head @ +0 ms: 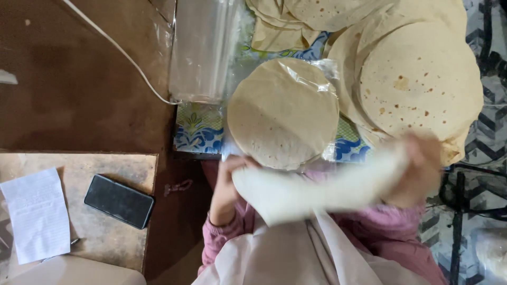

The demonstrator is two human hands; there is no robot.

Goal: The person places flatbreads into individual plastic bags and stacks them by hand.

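Fingers of the left hand (228, 182) are curling closed around one end of a pale flatbread (317, 187), which is blurring with motion just below the bagged stack of flatbreads (282, 113). At the flatbread's other end, below and right of that stack, the right hand (422, 169) is gripping too, though blur is hiding how its fingers are lying. Both pink sleeves (227, 237) are reaching up from the person's lap. The bagged stack is sitting on a blue and green patterned cloth (198, 129), half inside a clear plastic bag (322, 71). Right of the stack, a larger loose pile of spotted flatbreads (420, 79) is fanning out. Far left of the stack, a dark phone (119, 201) and a sheet of paper (38, 214) are lying on a board. Judging by this, the person is carrying one flatbread toward the bagged stack; laying it flat and centred would call for a level, even release.
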